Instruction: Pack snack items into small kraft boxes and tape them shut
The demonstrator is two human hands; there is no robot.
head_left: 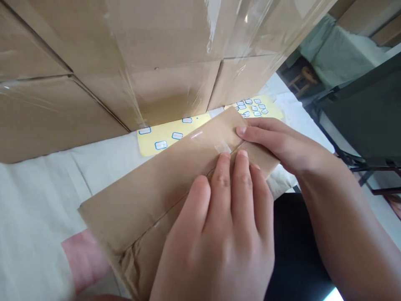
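Note:
A brown cardboard box (150, 184) lies tilted in front of me, with a seam running along its face. Its lower left corner has a wrinkled surface. My right hand (275, 138) grips the far right end, thumb on top and the other fingers mostly hidden behind. My left hand (219, 234) rests on the face, fingers stretched out and fingertips pressing by the seam. A small piece of clear tape (223, 146) shows just beyond those fingertips. The near part of the box is hidden under my left hand.
Large taped cartons (175, 88) stand stacked behind. Yellow sheets (147, 144) with blue-outlined white labels lie at their foot on a pale cloth (40, 200). A pink patch (83, 255) shows lower left. At right are a dark chair (360, 108) and a wooden stool (302, 79).

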